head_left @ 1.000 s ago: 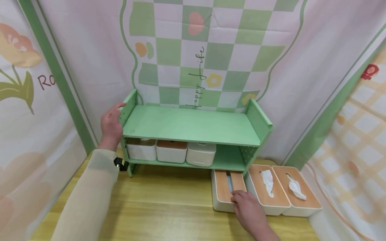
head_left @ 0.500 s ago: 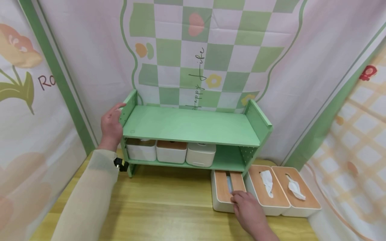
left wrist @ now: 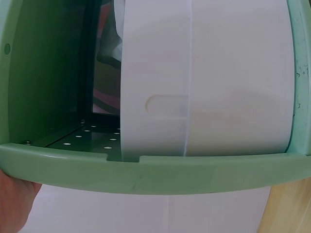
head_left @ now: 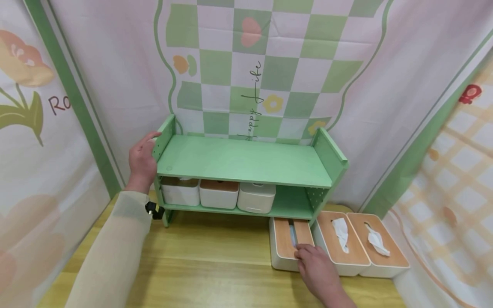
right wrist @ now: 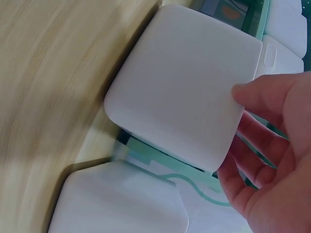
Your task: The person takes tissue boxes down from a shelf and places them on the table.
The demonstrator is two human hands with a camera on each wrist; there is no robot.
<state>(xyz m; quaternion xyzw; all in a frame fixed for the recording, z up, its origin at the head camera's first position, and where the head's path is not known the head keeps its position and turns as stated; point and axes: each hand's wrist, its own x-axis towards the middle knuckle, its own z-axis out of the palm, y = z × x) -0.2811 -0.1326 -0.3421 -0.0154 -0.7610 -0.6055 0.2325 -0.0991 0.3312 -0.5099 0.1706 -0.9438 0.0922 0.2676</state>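
My left hand grips the left side panel of a green two-tier shelf, its fingertips at the panel's edge. In the left wrist view, part of that hand shows beside the green front edge. At the lower right, my right hand holds the near end of a white tissue box with a wood-toned, slotted lid. The right wrist view shows the thumb on the front wall of this tissue box near its upper edge, with the other fingers bent beside and over it. Bluish-white stuff shows in the lid's slot.
Three white boxes stand side by side on the lower tier, with bare shelf to their right. Two more wood-lidded tissue boxes with tissues poking out stand right of the held one. The wood-grain table carries everything; printed curtains surround it.
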